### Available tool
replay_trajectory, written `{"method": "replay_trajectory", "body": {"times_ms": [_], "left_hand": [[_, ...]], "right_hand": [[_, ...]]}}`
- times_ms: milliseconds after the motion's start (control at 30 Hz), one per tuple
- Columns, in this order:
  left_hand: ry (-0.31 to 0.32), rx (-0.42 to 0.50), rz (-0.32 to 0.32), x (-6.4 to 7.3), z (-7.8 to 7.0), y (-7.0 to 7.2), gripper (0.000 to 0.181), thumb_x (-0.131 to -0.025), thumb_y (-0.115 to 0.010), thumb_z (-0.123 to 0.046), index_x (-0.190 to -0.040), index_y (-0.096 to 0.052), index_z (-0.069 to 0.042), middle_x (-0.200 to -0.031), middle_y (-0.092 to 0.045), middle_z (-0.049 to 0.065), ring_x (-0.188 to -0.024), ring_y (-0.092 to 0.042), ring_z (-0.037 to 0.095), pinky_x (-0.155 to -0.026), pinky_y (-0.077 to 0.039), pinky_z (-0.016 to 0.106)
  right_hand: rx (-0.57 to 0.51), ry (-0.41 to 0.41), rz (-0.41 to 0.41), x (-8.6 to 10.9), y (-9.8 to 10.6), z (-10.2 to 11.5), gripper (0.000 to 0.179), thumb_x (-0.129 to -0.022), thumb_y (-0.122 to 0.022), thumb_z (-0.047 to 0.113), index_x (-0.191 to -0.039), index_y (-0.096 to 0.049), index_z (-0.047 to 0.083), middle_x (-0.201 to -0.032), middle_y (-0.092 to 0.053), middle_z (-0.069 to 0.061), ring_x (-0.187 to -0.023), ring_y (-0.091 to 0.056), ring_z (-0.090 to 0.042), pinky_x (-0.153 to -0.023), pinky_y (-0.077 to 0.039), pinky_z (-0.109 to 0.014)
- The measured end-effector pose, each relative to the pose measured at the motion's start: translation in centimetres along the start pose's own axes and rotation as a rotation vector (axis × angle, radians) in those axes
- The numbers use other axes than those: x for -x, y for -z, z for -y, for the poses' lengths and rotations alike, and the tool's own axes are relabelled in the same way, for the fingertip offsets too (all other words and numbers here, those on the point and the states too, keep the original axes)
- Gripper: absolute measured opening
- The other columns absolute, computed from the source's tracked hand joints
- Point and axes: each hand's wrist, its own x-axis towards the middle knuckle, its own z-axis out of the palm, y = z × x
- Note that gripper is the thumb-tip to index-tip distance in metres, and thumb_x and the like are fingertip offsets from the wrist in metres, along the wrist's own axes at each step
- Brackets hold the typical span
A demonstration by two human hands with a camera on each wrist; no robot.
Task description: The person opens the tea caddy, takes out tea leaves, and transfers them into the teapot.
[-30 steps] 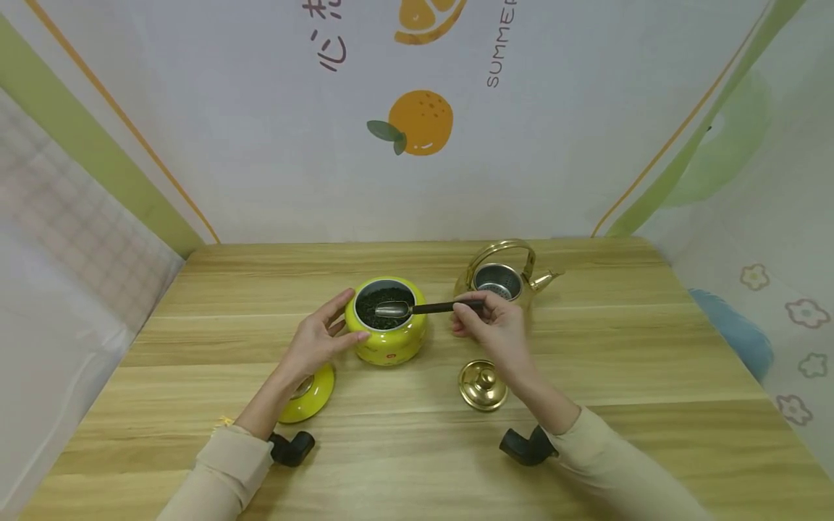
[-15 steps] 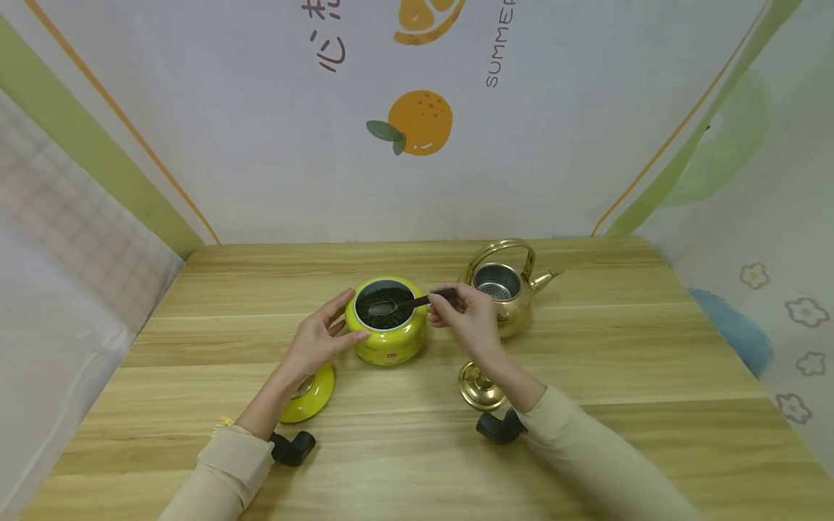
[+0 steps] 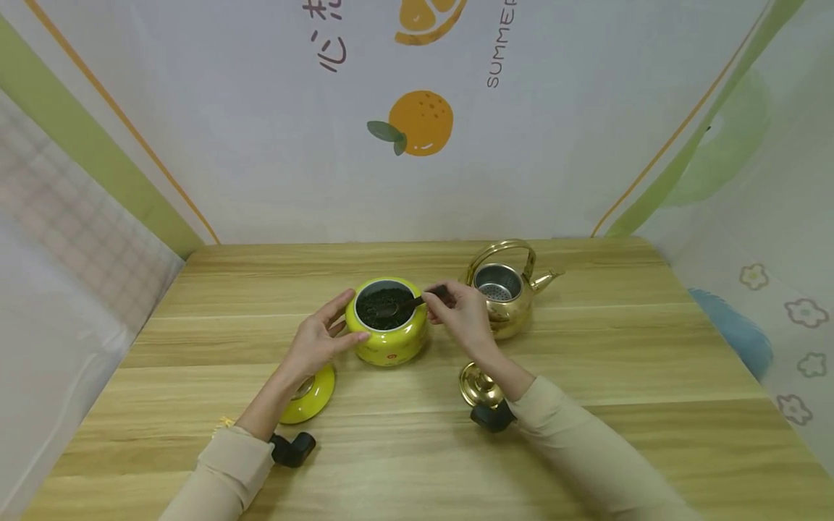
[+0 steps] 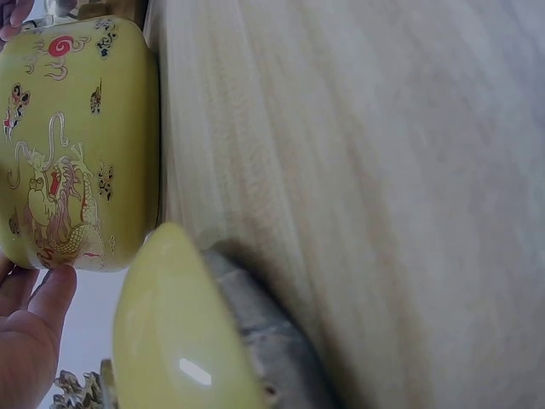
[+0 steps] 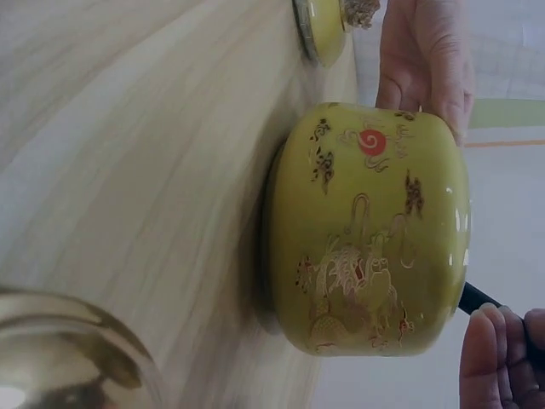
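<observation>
A round yellow jar [image 3: 389, 351] with dragon designs stands mid-table, filled with dark loose tea leaves [image 3: 384, 298]. My left hand [image 3: 316, 344] holds its left side, thumb at the front and fingers behind the rim. With my right hand [image 3: 464, 318] I pinch the black handle of a tea scoop [image 3: 417, 301]. The scoop's bowl is dipped into the leaves, partly hidden among them. In the right wrist view, the dark handle [image 5: 479, 298] slants out over the jar's mouth. Just right of my right hand, a gold teapot [image 3: 511, 315] stands uncovered, a perforated strainer [image 3: 496, 284] inside.
The yellow jar lid [image 3: 316, 396] lies on the wooden table [image 3: 391, 463] under my left forearm. A gold teapot lid [image 3: 478, 383] sits near my right wrist, partly covered by a black wrist mount [image 3: 491, 417]. A printed cloth [image 3: 293, 181] hangs behind the table.
My right hand has moved left toward the jar, tilting the scoop and lowering its bowl into the tea leaves. The left hand and jar have stayed put.
</observation>
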Motion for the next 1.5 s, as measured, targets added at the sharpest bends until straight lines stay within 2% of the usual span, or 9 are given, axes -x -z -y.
{"method": "replay_trajectory", "body": {"times_ms": [267,400,500,567,733,900,1067,1300,1500], "left_hand": [[-0.006,0.010,0.007,-0.1,0.0,-0.2,0.080,-0.082,-0.073,-0.012,-0.147,-0.027,-0.003,-0.154,-0.025,0.012,-0.140,-0.026,0.028,-0.109,-0.032,0.032],[-0.014,0.016,0.008,-0.1,0.0,-0.3,0.080,-0.082,-0.073,-0.010,-0.147,-0.027,-0.002,-0.154,-0.025,0.012,-0.140,-0.026,0.028,-0.109,-0.032,0.030],[-0.021,0.016,0.007,-0.1,-0.1,-0.3,0.080,-0.082,-0.073,-0.010,-0.147,-0.027,-0.002,-0.154,-0.025,0.012,-0.140,-0.027,0.028,-0.108,-0.032,0.030],[-0.024,0.017,0.008,-0.1,-0.1,-0.3,0.080,-0.082,-0.073,-0.010,-0.147,-0.027,-0.001,-0.154,-0.025,0.013,-0.140,-0.027,0.028,-0.108,-0.033,0.030],[-0.008,0.018,0.006,0.0,-0.1,-0.2,0.080,-0.082,-0.073,-0.013,-0.147,-0.027,-0.003,-0.154,-0.025,0.013,-0.140,-0.028,0.029,-0.108,-0.033,0.031],[0.004,-0.001,0.003,0.1,-0.2,-0.2,0.080,-0.083,-0.073,-0.015,-0.147,-0.027,-0.005,-0.154,-0.025,0.012,-0.140,-0.027,0.028,-0.109,-0.032,0.033],[-0.002,-0.010,0.003,0.1,-0.3,-0.1,0.080,-0.083,-0.073,-0.013,-0.147,-0.027,-0.004,-0.154,-0.025,0.013,-0.140,-0.026,0.028,-0.109,-0.032,0.032],[-0.016,-0.006,0.002,0.1,-0.3,-0.1,0.079,-0.082,-0.072,-0.011,-0.147,-0.027,-0.002,-0.154,-0.025,0.014,-0.140,-0.026,0.029,-0.108,-0.032,0.029],[-0.012,-0.009,0.003,0.2,-0.3,-0.1,0.079,-0.083,-0.072,-0.012,-0.147,-0.027,-0.002,-0.154,-0.024,0.014,-0.140,-0.026,0.029,-0.109,-0.032,0.031]], "right_hand": [[0.051,-0.013,0.030,-0.1,-0.5,-0.4,0.009,-0.085,-0.067,0.003,-0.087,-0.068,-0.006,-0.068,-0.065,-0.018,-0.060,-0.064,-0.036,-0.055,-0.057,-0.042],[0.105,-0.019,0.044,-0.1,-0.8,-0.5,0.007,-0.084,-0.069,0.005,-0.086,-0.069,-0.002,-0.065,-0.066,-0.014,-0.056,-0.063,-0.031,-0.050,-0.055,-0.030],[0.159,-0.025,0.048,-0.1,-0.9,-0.4,0.006,-0.083,-0.070,0.006,-0.086,-0.071,0.000,-0.063,-0.065,-0.010,-0.053,-0.061,-0.027,-0.045,-0.048,-0.019],[0.180,-0.028,0.052,-0.2,-0.9,-0.3,0.006,-0.083,-0.071,0.006,-0.086,-0.071,0.001,-0.063,-0.065,-0.010,-0.052,-0.059,-0.027,-0.043,-0.045,-0.017],[0.215,-0.046,0.066,-0.4,-0.9,-0.1,0.007,-0.083,-0.071,0.007,-0.087,-0.072,0.002,-0.064,-0.065,-0.009,-0.050,-0.059,-0.029,-0.040,-0.043,-0.017],[0.239,-0.059,0.076,-0.5,-0.9,-0.2,0.008,-0.082,-0.072,0.009,-0.087,-0.072,0.003,-0.065,-0.067,-0.009,-0.047,-0.057,-0.023,-0.041,-0.046,-0.020],[0.239,-0.051,0.080,-0.7,-1.0,-0.3,0.008,-0.082,-0.073,0.010,-0.086,-0.073,0.003,-0.068,-0.069,-0.010,-0.048,-0.058,-0.024,-0.042,-0.048,-0.022],[0.323,-0.003,0.076,-1.0,-1.0,-0.4,0.009,-0.080,-0.074,0.014,-0.085,-0.074,0.006,-0.064,-0.067,-0.005,-0.046,-0.048,-0.003,-0.044,-0.042,-0.017],[0.342,0.010,0.084,-1.2,-1.0,-0.3,0.008,-0.080,-0.075,0.014,-0.084,-0.075,0.006,-0.063,-0.066,-0.004,-0.049,-0.046,-0.002,-0.046,-0.040,-0.016]]}}
